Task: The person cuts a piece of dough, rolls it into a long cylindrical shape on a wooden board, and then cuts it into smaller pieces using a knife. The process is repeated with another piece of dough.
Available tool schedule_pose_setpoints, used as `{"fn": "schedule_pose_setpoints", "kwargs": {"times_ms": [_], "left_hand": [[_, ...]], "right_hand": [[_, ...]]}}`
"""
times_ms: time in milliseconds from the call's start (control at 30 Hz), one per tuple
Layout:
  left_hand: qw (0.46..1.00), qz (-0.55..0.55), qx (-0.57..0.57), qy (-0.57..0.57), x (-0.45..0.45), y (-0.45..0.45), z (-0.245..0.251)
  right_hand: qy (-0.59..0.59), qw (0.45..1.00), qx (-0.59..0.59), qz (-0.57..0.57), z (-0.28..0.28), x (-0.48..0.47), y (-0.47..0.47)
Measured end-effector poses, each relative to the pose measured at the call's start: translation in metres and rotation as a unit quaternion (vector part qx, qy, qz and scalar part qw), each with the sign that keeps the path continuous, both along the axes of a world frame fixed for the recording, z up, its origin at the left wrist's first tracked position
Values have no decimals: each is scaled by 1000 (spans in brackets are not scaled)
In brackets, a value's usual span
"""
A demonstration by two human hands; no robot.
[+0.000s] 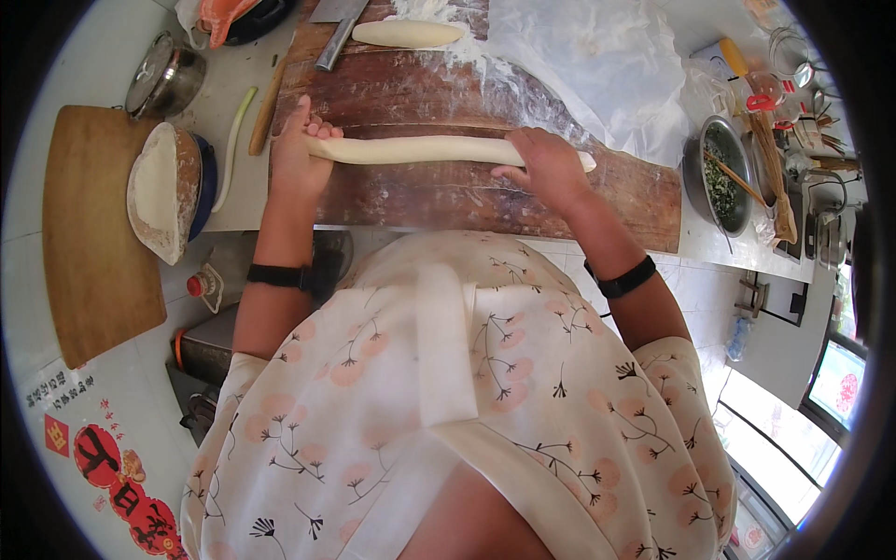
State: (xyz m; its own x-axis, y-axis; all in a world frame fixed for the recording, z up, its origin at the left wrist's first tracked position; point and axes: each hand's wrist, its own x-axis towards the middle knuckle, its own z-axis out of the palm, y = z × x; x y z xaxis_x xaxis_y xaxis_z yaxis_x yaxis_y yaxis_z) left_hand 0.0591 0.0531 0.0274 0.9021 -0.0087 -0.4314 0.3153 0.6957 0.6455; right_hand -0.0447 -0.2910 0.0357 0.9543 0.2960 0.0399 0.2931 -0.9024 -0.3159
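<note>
A long rope of pale dough [420, 150] stretches left to right across the brown wooden board [420, 199]. My left hand [302, 150] grips its left end, fingers curled over and hiding the tip. Around the dough near its right end is my right hand [549, 166], thumb on the near side and fingers on the far side; a short tip sticks out beyond it. Farther back lies a second, shorter dough piece [408, 33] in loose white flour [483, 59]. Beside that piece rests a cleaver [337, 42] with a metal handle.
Clear plastic sheeting [595, 70] covers the board's back right. At right stands a metal bowl [721, 175] of chopped green filling with chopsticks. On the left are a rolling pin [267, 112], a green onion [234, 150], a flour-filled container [164, 192] and a lidded steel pot [164, 77].
</note>
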Motion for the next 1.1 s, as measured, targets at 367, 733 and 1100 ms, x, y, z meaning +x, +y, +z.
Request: {"fn": "schedule_pose_setpoints", "kwargs": {"times_ms": [367,733,1100], "left_hand": [[742,-206,468,-433,-9,-104,5],[398,-384,702,-450,-78,-107,-2],[347,-345,725,-484,-47,-103,-10]], "right_hand": [[-111,987,96,-69,-17,41,49],[-30,998,-57,10,-23,-9,48],[-45,997,-51,-31,-22,-1,34]]}}
